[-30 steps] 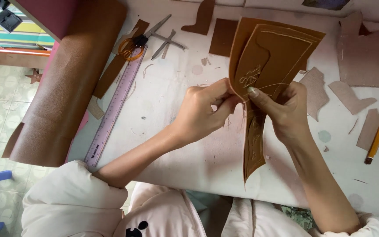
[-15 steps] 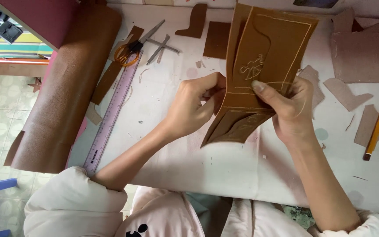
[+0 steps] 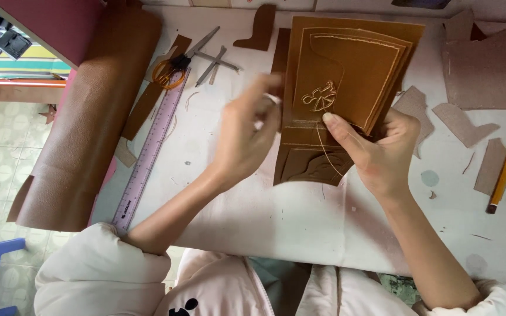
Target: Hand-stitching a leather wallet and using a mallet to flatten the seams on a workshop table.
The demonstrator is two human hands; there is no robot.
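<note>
Head camera looks straight down at a white table (image 3: 300, 234) littered with leather work. Biggest thing on it is the roll of brown leather (image 3: 89, 123) along the left side, pebbly grain, floppy at the loose end. Beside it lies a long clear ruler (image 3: 150, 149), with orange-handled scissors (image 3: 174, 67) at its top end and a pair of metal tweezers (image 3: 218, 61) just right of them. Flat brown scraps (image 3: 461, 120) sit scattered on the right, near a yellow pencil (image 3: 505, 167).

The piece being worked is a stitched leather panel (image 3: 346, 88), smooth tan, stiff enough to stand up off the table, with pale stitching around a pocket and a small loopy thread design in the middle. It's held up between both hands, above the table centre.

The right hand (image 3: 382, 152) pinches the panel's lower right edge, thumb pressed flat on the front just below the design. The left hand (image 3: 247, 140) is blurry at the panel's left edge; its fingertips look pressed together on something small and pale, maybe a needle or thread end, can't tell which. A fine thread (image 3: 321, 146) hangs down from the design.

My take for stitching like this: keep that thumb close to the stitch so the leather doesn't buckle, pull the thread straight and snug, not hard, or the tan surface will pucker.
</note>
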